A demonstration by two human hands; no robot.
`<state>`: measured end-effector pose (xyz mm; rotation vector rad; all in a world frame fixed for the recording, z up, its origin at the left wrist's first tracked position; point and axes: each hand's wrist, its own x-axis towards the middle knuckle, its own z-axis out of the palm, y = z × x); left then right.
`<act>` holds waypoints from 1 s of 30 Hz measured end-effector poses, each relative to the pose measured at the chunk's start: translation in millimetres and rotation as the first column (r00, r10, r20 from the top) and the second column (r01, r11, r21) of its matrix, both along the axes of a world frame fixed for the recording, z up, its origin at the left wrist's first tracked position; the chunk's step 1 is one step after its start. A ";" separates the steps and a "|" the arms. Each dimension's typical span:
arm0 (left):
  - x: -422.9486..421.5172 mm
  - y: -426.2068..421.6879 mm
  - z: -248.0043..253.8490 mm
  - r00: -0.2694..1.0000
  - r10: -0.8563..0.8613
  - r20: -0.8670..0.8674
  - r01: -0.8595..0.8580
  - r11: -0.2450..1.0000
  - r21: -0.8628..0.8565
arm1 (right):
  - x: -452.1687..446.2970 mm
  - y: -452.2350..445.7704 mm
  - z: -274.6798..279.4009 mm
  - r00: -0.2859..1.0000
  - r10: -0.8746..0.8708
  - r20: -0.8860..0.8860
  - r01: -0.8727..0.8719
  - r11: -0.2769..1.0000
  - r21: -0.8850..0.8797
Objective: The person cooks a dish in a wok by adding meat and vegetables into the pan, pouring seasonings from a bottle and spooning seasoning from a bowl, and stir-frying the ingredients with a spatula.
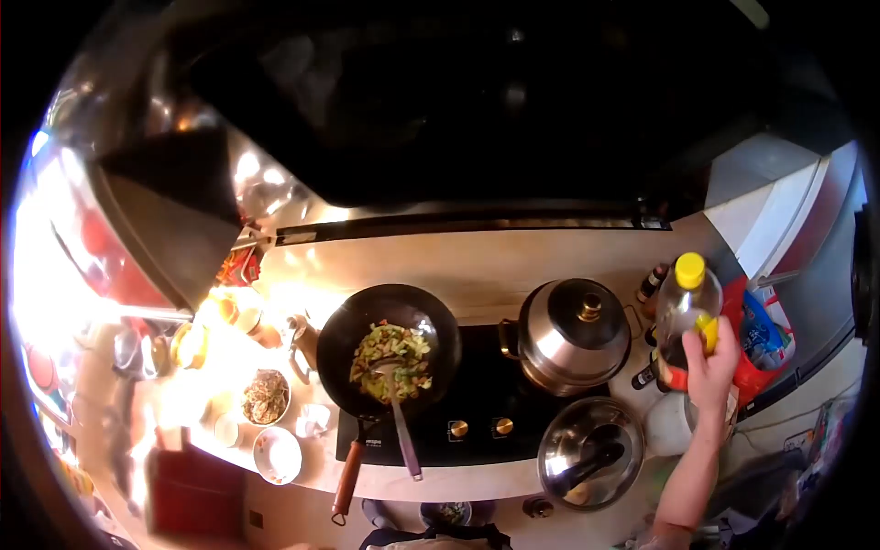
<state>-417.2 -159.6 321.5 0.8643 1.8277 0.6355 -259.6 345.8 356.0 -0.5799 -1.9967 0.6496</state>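
My right hand (711, 368) is closed around a clear plastic bottle (680, 304) with a yellow cap, at the right end of the counter. The bottle stands roughly upright, and my fingers are partly hidden behind it. To the left, on the black cooktop (481, 385), sits a dark wok (335, 335) with a wooden handle. Chopped green and pale food (390, 353) lies in the wok. A spatula (401, 426) rests in it, its handle leaning over the near rim. My left hand is not in view.
A lidded steel pot (550, 335) stands on the right burner, with a glass lid (587, 458) in front of it. Dark bottles (646, 374) and a red bag (775, 374) are near my right hand. Left of the wok are a bowl of shredded food (266, 398) and a white bowl (277, 456).
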 end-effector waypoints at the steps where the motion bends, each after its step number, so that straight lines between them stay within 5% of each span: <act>1: -11.8 4.2 11.4 0.998 0.048 -0.047 -0.049 0.999 -0.007 | -4.5 -20.4 2.6 0.998 0.039 0.052 -0.038 0.999 -0.021; 3: -41.9 29.2 35.4 0.993 -0.032 -0.118 0.029 0.999 -0.025 | -18.3 -59.6 4.5 0.982 0.132 0.137 -0.121 0.989 -0.082; 4: -68.4 22.1 -28.4 0.992 0.020 -0.126 0.040 0.887 0.460 | -30.4 -78.0 -1.2 0.968 0.187 0.171 -0.167 0.978 -0.125; 5: -86.7 39.4 -36.9 0.984 0.086 0.157 -0.154 0.855 0.495 | -43.5 -96.0 -11.1 0.951 0.266 0.155 -0.233 0.951 -0.204; 6: -98.9 59.4 -44.9 0.974 0.182 0.132 -0.225 0.804 0.550 | -57.5 -113.6 -21.9 0.929 0.344 0.136 -0.297 0.913 -0.279; 7: -122.2 92.2 -47.9 0.921 0.334 0.200 -0.389 0.817 0.425 | -75.6 -142.1 -26.8 0.895 0.350 0.277 -0.292 0.928 -0.230; 10: -146.8 127.3 -50.4 0.848 0.259 0.463 -0.494 0.703 0.512 | -111.4 -195.4 -18.2 0.795 0.260 0.548 -0.262 0.962 -0.077; 12: -156.3 141.7 -31.1 0.729 0.391 0.561 -0.634 0.695 0.339 | -127.6 -200.2 -27.1 0.794 0.263 0.548 -0.349 0.935 0.057; 18: -179.4 151.5 -22.2 0.793 0.384 0.472 -0.555 0.775 0.302 | -160.7 -203.2 -40.3 0.771 0.346 0.534 -0.429 0.903 0.035; 30: -212.4 163.3 -39.0 0.662 0.313 0.681 -0.482 0.873 0.068 | -181.5 -183.7 -67.5 0.740 0.437 0.511 -0.571 0.809 0.135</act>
